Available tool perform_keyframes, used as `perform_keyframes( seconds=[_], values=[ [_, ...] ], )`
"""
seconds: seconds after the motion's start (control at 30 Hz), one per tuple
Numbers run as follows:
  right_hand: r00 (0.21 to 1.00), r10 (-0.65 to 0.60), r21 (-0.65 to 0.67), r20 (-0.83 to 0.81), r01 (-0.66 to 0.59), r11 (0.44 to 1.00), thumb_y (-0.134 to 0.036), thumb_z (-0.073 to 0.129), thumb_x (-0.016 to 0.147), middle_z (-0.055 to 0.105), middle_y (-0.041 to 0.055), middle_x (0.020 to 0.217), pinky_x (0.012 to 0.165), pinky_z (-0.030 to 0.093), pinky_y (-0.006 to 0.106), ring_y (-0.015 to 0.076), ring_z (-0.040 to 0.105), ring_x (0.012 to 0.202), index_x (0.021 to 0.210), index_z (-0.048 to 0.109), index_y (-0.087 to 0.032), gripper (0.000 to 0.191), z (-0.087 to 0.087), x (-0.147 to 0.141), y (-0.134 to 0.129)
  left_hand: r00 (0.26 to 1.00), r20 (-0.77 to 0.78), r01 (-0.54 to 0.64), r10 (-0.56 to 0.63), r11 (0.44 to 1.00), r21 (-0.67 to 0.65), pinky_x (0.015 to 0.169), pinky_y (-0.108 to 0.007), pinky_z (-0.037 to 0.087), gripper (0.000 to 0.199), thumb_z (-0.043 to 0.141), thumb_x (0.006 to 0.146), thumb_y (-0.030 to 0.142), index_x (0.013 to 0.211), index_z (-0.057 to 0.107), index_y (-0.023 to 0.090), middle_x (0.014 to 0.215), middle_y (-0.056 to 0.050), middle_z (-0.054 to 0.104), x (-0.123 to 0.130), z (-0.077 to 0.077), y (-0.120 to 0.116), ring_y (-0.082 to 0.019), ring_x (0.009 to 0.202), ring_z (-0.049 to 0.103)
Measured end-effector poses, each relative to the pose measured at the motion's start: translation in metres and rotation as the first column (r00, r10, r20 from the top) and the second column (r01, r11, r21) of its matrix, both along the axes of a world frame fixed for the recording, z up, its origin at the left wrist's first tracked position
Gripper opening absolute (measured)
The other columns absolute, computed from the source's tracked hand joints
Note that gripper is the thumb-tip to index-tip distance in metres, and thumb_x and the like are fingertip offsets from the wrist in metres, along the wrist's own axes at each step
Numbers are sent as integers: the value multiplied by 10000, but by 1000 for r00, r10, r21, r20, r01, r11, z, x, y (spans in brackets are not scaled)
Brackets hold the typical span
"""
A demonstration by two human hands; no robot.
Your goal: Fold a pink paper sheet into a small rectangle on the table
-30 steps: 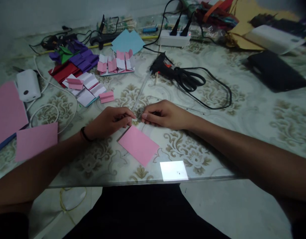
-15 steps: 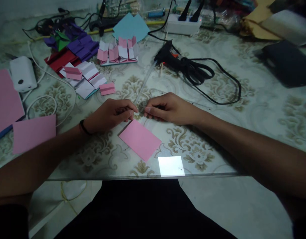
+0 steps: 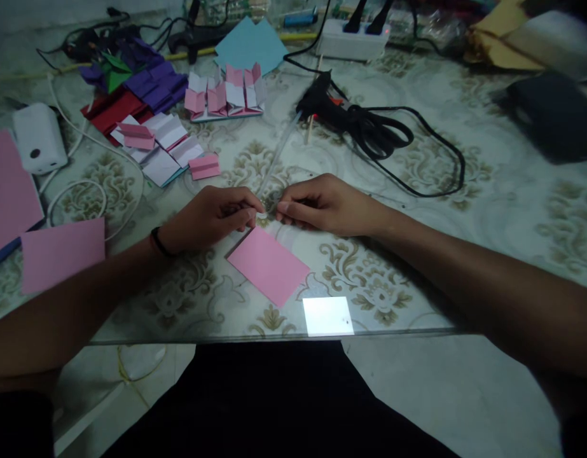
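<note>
My left hand [image 3: 212,216] lies on the table with its fingers curled in, a dark band around its wrist. Facing it across a narrow gap, my right hand [image 3: 317,207] is also closed, thumb against the bent fingers. Nothing shows in either hand. Just below the left fingertips lies a flat pink paper rectangle [image 3: 269,266], set at a slant. A clear glue stick [image 3: 278,151] reaches from a black glue gun [image 3: 317,98] down toward the gap between my hands.
Folded pink and white paper pieces [image 3: 226,95] stand behind my left hand, near purple folded paper [image 3: 157,86]. Pink sheets [image 3: 64,254] and a white device [image 3: 39,138] with a cable lie left. A white power strip [image 3: 353,41] is at the back, a dark object [image 3: 551,117] right.
The whole view has shifted up very slightly. My hands and the paper keep their places on the table.
</note>
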State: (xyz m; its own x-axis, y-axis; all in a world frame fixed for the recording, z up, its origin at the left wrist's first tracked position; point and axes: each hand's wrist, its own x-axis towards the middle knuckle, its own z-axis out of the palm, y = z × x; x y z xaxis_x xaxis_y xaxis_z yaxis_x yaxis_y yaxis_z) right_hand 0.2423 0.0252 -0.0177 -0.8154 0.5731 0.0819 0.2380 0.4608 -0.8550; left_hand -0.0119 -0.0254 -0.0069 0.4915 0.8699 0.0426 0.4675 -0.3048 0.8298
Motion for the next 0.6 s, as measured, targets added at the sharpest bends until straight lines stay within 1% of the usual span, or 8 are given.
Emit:
perform_keyframes(
  seconds=[0.13,0.4,0.6],
  values=[
    [1000,-2,11,3,2,1000,-443,572,1030,632,7,669,569,377,229,84,483,583,897,740,-107,398,0,0,0,1000,16,4,-4,1000,-3,656,-196,534,165,609,946,230,1010,743,159,810,-17,771,0,0,0,-106,673,691],
    [1000,-7,25,0,7,1000,-413,564,1035,641,14,690,574,372,244,90,479,596,866,727,-119,376,0,0,0,1000,8,-10,10,1000,-25,658,-209,547,155,615,949,232,1012,744,173,805,-23,772,1,0,-1,-121,695,708],
    [1000,-10,-10,8,10,1000,-388,564,1042,657,16,699,567,381,240,83,502,584,884,734,-114,359,1,1,-1,1000,11,-8,8,1000,-15,648,-191,531,165,621,955,245,1018,746,158,795,-13,760,1,0,0,-107,679,697]
  ],
)
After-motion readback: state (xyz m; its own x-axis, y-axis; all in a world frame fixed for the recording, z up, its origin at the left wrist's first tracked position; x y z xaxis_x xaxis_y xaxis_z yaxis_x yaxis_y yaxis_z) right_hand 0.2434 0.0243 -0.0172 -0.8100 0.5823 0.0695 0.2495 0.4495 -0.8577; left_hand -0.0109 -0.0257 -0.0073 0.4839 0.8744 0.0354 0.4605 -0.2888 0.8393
